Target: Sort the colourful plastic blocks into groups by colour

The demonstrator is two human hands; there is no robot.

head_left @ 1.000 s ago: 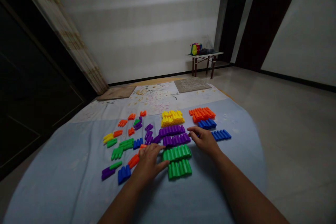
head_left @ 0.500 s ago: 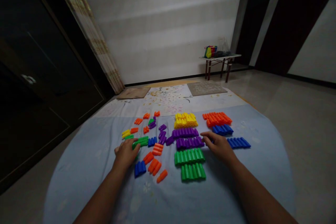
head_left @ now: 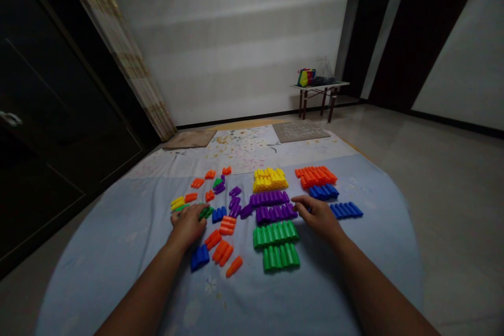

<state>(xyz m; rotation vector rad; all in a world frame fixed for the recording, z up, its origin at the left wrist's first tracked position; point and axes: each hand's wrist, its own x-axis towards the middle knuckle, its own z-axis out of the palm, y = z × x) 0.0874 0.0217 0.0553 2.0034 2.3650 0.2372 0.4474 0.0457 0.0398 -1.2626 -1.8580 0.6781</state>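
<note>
A pale wall (head_left: 236, 37) fills the background, and before it stands a rounded table spread with a light blue and floral cloth (head_left: 98, 262). A small side table (head_left: 334, 84) stands against the wall, and two mats, one brown (head_left: 191, 139) and one patterned (head_left: 301, 132), lie at the cloth's far end. The right hand (head_left: 318, 215) hovers at the right end of two purple rows (head_left: 271, 206), thumb and forefinger slightly parted. The left hand (head_left: 189, 227) lies palm down over some green pieces (head_left: 206, 212) left of centre; its fingers partly hide them, so I cannot tell whether it grips any. Two green rows (head_left: 276, 244) lie just nearer than the purple ones, a yellow pile (head_left: 270, 180) just beyond. Farther right are an orange stack (head_left: 316, 176), a blue bundle (head_left: 323, 192) and a blue row (head_left: 346, 210). Among the small clusters at left, a lone orange piece (head_left: 234, 266) lies nearest the viewer.
</note>
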